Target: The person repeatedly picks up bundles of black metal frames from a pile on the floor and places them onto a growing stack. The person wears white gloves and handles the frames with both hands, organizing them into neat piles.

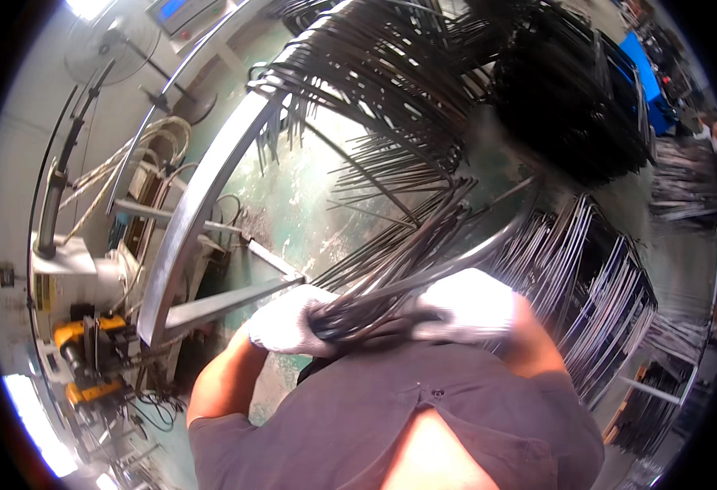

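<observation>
A bundle of thin dark metal rods point(383, 298) lies close against my chest, fanning out forward and to the right. My left hand point(289, 321), in a white knit glove, is wrapped round the left end of the bundle. My right hand point(469, 306), gloved the same way and slightly blurred, closes on the rods at the bundle's right side. Its fingertips are partly hidden. A long curved rod point(464, 257) sweeps out past my right hand.
Ahead, many bent dark rods point(366, 73) hang over a shiny metal rack bar point(203, 196). Stacked rods point(587, 286) stand to my right, with a dark pile point(571, 98) beyond. At left are a yellow-and-black machine point(89, 347) and a standing fan point(113, 41).
</observation>
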Tool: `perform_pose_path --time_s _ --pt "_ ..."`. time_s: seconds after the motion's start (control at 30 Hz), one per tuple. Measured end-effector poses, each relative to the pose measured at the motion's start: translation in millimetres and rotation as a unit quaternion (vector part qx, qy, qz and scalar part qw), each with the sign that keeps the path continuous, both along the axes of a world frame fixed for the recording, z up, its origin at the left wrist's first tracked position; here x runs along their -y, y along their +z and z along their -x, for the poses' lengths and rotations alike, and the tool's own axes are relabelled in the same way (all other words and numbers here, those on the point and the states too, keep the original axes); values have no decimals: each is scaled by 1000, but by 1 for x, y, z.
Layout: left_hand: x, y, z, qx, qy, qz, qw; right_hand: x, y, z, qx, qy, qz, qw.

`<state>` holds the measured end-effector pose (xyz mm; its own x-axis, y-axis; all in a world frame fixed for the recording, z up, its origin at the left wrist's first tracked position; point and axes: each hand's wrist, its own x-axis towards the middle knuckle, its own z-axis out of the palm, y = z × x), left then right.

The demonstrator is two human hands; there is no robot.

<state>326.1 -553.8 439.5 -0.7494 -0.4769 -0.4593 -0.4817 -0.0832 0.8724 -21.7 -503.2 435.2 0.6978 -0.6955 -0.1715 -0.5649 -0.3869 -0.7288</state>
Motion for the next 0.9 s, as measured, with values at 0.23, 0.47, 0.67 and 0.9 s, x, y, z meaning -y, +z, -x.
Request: perform_pose_path --time_s 0.23,0.47,0.67,0.9 --pt "-88 21 -50 100 79 -24 992 14 42 36 247 -141 367 886" --pt "-149 88 -93 160 153 7 975 46 24 -27 269 214 -103 933" --pt "-158 118 -122 156 137 4 978 50 14 -138 160 349 -141 913" --pt "-153 109 -200 139 72 9 988 45 -13 -293 124 450 -430 773"
